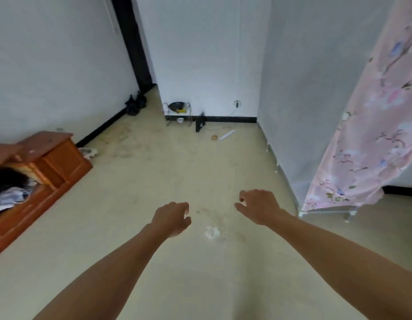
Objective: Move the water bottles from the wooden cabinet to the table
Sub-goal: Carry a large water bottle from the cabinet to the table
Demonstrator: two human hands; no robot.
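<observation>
1. Your cabinet [59,158] is cut off by the left edge of the view. Only its top and part of its front show, and a blurred skin-toned patch [4,153] covers its near corner.
2. A faint clear shape [59,129] at the back of the cabinet's top is too blurred; you cannot tell whether it is a bottle.
3. Dark and pale cloth [11,188] lies in the cabinet's open part.
4. Your left hand [172,218] hangs over the floor [131,204], fingers loosely curled, holding nothing.
5. Your right hand [260,206] is near it, fingers loose too, and empty.
6. The cabinet stands well apart from both hands, off to the left.
7. A white scrap [212,232] lies on the floor between your hands.
</observation>
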